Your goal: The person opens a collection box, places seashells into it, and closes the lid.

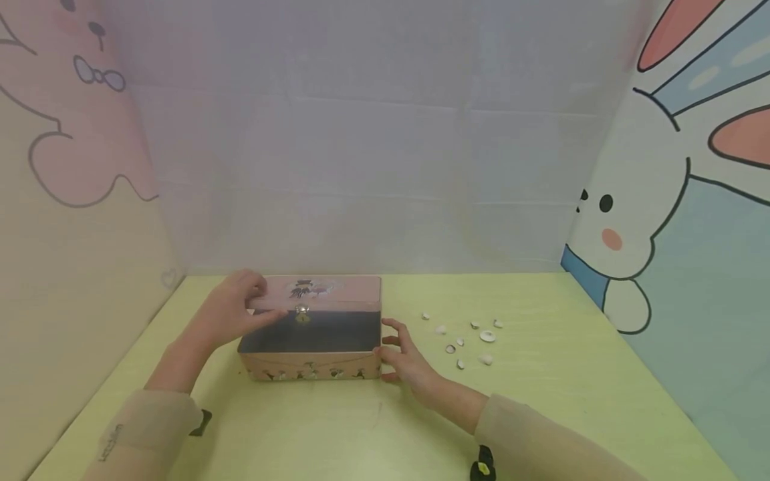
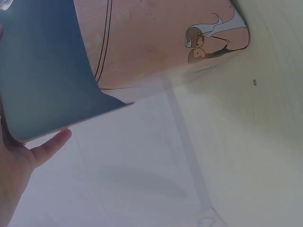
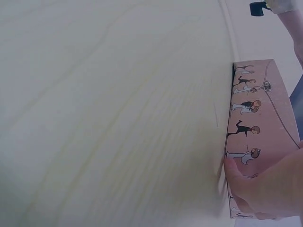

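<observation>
the pink box [image 1: 313,369] sits toward the far edge of the desk [image 1: 541,414], left of its middle, with its lid [image 1: 345,292] tilted up at the front. the left hand [image 1: 231,307] pinches the lid by its left corner, fingers clamped on the edge; the right hand [image 1: 415,366] touches the box's right end, fingers apart. best to swing the lid slowly and evenly, the right hand steadying the box so it doesn't slide toward the shells [image 1: 487,336]. the dark interior's contents can't be made out; both wrist views cut off the hands.
</observation>
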Demonstrator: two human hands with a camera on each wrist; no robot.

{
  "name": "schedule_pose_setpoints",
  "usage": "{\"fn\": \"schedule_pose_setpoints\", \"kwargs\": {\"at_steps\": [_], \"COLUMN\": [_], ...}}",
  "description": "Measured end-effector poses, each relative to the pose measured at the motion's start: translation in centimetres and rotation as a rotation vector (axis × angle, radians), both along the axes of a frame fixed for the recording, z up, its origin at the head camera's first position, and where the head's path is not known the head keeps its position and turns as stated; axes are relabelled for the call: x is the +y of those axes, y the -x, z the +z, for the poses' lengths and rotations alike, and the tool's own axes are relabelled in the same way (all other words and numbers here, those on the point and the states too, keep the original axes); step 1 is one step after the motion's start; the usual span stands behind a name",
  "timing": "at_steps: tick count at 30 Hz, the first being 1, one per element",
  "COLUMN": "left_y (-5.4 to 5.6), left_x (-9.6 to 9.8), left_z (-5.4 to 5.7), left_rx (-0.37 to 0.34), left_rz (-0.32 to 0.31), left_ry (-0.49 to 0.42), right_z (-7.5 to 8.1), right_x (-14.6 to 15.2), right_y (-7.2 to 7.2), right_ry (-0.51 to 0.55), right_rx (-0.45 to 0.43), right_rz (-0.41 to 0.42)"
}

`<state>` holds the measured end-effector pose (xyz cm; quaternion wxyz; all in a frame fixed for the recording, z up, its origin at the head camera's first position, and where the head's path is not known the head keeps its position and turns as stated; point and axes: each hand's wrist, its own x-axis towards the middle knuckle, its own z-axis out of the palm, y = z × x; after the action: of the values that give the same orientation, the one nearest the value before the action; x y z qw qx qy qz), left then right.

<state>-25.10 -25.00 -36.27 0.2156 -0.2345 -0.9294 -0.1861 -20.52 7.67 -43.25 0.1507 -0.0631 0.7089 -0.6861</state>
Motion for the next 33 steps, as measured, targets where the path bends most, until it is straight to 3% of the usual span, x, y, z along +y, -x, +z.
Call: {"fn": "schedule_pose_setpoints", "kwargs": {"at_steps": [6, 18, 24, 33], "left_y": [0.5, 1.7, 2.0, 2.7], "left_x": [-0.3, -1.0, -0.8, -0.4], "left_z": [0.4, 2.0, 3.0, 3.5], "left_rx": [0.154, 0.404, 0.452, 0.481], "left_rz": [-0.047, -0.155, -0.139, -0.066], "left_ry": [-0.007, -0.141, -0.235, -0.340], "right_z": [0.1, 0.5, 0.6, 0.0], "right_x": [0.1, 1.6, 2.3, 3.2], "right_y": [-0.3, -0.6, -0.9, -1.2], "right_ry": [-0.008, -0.058, -0.090, -0.121], "right_rx": [0.021, 0.026, 0.028, 0.046], "right_rz": [0.022, 0.055, 0.073, 0.129]}}
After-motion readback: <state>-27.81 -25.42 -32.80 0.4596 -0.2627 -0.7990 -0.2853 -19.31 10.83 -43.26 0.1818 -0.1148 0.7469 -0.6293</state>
